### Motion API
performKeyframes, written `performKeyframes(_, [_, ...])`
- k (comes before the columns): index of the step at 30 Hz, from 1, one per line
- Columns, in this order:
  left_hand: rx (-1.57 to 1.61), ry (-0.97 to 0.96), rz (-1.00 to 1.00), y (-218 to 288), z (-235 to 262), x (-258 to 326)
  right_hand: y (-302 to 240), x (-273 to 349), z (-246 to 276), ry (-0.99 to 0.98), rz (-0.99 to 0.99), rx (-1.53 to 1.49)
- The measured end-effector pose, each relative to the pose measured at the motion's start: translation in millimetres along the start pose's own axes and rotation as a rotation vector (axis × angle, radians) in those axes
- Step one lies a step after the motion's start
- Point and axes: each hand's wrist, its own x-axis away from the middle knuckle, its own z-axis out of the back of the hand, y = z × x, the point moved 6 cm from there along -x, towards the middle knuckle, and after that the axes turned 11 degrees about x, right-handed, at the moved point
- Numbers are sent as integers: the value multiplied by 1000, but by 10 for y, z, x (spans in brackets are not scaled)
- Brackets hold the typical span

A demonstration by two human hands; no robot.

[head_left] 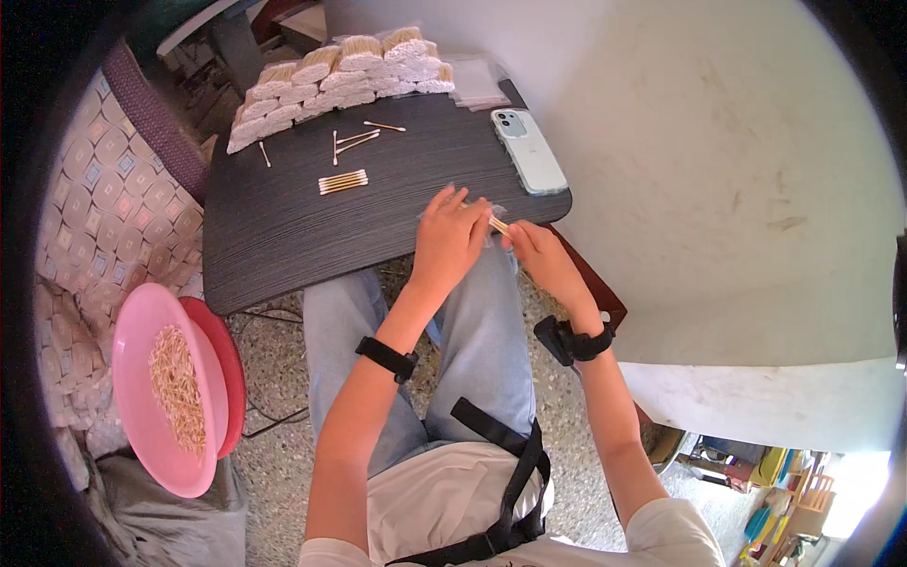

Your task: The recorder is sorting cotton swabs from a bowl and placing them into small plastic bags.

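At the table's near right edge, my left hand (452, 236) is closed around a small clear plastic bag (499, 210). My right hand (543, 263) pinches the ends of a few cotton swabs (500, 227), whose other ends run into or beside the bag under my left fingers; which of the two is hidden. Further in on the dark table (283, 231) lies a neat row of swabs (343, 181). Beyond it are several loose swabs (355, 141). Bundles of swabs (340, 76) are stacked along the far edge.
A pale phone (529, 151) lies at the table's right side, with flat clear bags (479, 83) behind it. Low on the left, a pink basin (132, 378) holds many loose swabs, with a red one (233, 378) beside it. A wall (718, 189) stands close on the right.
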Motion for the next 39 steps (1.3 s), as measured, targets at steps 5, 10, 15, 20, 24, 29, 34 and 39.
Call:
performKeyframes(5, [58, -40, 45, -34, -7, 10, 130, -130, -75, -123, -125, -92])
performKeyframes(10, [46, -29, -21, -41, -19, 33, 82, -255, -110, -47, -28, -2])
performKeyframes(15, [-32, -57, -66, -21, -32, 42, -16, -263, -147, 205, 60, 68])
performKeyframes(20, [42, -72, -28, -43, -9, 25, -88, -278, -181, 174, -19, 150])
performKeyframes(24, [41, -53, -22, -39, 23, 31, -294, -131, -126, 186, 11, 497])
performKeyframes(29, [62, -26, -35, -26, 17, 28, -186, 48, -51, 351, 29, 174])
performKeyframes(34, [122, -9, -21, -63, 19, 25, -147, 53, -51, 428, 123, 55])
performKeyframes(39, [103, -33, -59, -24, 8, 9, -126, -70, -91, 460, 195, 112])
